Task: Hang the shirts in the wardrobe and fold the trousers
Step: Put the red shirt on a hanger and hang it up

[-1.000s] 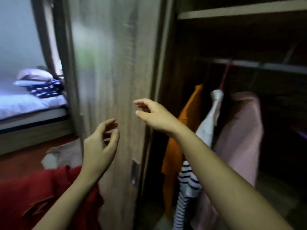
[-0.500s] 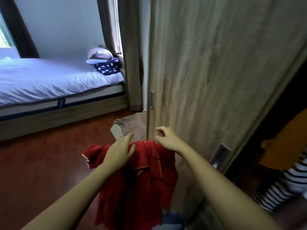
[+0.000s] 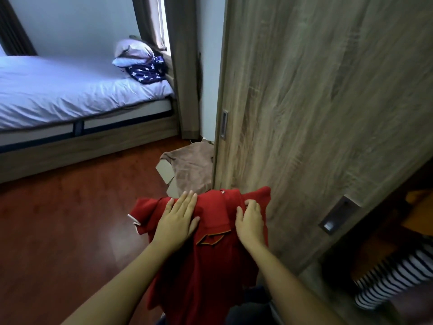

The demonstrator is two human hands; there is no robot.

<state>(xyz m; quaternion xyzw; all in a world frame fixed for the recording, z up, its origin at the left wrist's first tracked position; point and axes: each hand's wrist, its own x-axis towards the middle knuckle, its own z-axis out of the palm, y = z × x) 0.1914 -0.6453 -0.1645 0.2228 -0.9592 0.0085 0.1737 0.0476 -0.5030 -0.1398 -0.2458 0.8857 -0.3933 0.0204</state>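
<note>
The right hand has its fingers curled over the top of the red shirt, gripping a fold of cloth near one shoulder. The left hand lies flat on the other shoulder, fingers straight and close together, pressing rather than grasping. The shirt, a polo with a trimmed collar, hangs down between the 2 forearms, low in front of the wardrobe door. To the right, the open wardrobe shows a striped shirt and something orange. Beyond the red shirt, a brown cloth drapes over a cardboard box on the wooden floor. Further back stands a bed with a pillow.
</note>
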